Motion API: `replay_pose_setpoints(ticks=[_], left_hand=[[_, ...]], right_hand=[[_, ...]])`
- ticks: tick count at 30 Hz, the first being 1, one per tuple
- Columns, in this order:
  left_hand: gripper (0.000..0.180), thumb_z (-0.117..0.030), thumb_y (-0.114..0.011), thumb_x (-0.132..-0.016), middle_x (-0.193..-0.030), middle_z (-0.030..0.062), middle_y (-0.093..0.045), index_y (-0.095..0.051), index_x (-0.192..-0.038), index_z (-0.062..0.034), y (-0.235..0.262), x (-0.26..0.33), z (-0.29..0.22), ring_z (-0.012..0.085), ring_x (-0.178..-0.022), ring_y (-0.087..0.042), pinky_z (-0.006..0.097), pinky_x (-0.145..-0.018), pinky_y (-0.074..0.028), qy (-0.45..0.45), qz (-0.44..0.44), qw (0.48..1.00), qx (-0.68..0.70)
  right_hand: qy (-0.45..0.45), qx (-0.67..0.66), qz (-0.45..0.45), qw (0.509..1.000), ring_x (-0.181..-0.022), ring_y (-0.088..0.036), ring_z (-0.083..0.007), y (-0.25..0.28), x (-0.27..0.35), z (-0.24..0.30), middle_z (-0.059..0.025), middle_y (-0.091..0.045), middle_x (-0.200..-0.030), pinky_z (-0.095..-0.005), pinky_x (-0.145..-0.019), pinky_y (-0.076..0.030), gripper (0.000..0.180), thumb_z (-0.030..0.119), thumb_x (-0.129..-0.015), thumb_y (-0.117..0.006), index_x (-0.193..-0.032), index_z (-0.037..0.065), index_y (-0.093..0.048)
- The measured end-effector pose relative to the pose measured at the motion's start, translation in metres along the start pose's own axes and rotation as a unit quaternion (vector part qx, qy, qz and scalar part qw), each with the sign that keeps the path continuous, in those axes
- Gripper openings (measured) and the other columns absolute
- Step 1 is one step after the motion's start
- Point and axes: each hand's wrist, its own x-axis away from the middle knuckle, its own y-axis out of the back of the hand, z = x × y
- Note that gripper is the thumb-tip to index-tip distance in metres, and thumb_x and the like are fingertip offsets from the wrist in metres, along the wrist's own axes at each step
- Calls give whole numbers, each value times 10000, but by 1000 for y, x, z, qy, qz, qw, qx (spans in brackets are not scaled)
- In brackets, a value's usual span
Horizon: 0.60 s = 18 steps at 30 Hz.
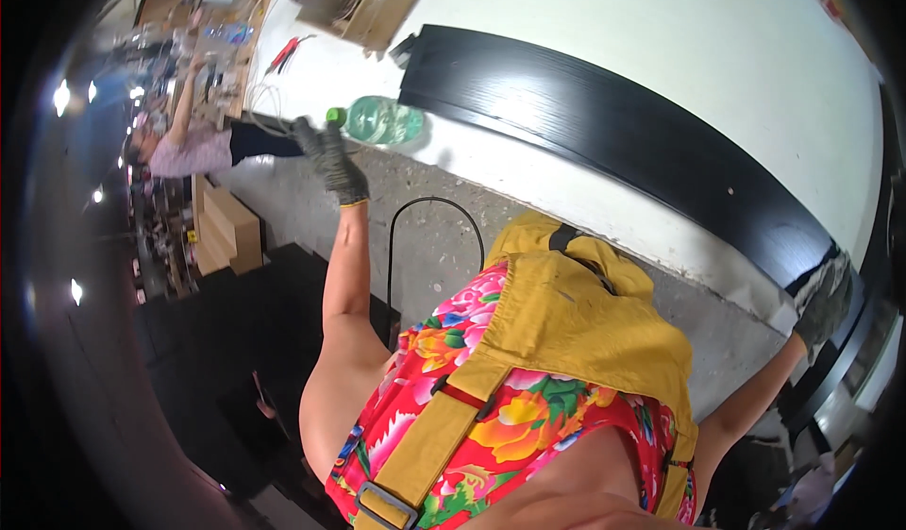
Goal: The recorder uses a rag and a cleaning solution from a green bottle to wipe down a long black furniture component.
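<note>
L hand (330, 159) on green bottle (382, 120)

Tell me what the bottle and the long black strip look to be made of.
Bottle: clear, green-tinted plastic by the look, see-through with glossy highlights and a green cap. Strip: matte black board, probably laminate or coated wood, since a fine grain-like texture shows; I cannot tell for sure. The left hand touches the bottle's cap end; the right hand grips the strip's end.
</note>
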Motion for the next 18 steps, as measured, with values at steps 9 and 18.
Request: replay_pose_setpoints(ticks=[9,18], left_hand=[[439,-120,-634,-957,-1304,108,-611,-554,-1369,12,-37,3,41,195,-1162,-559,322,-1027,-425,-3,110,991,-80],[335,-223,-576,-1003,-1149,125,-684,-678,-1179,44,-7,12,39,201,-1046,-616,349,-977,-460,-25,128,991,-18]], right_hand=[[23,57,149,987,-1469,-282,-203,-26,28,-135,-70,-245,-1605,-367,-1194,-224,563,301,-1024,-363,-1551,126,-269],[-97,-272,-28,957,-1101,-655,-283,-1,51,24,-155,-688,-1213,-360,-989,-485,394,255,-955,-613,-1258,4,-635]])
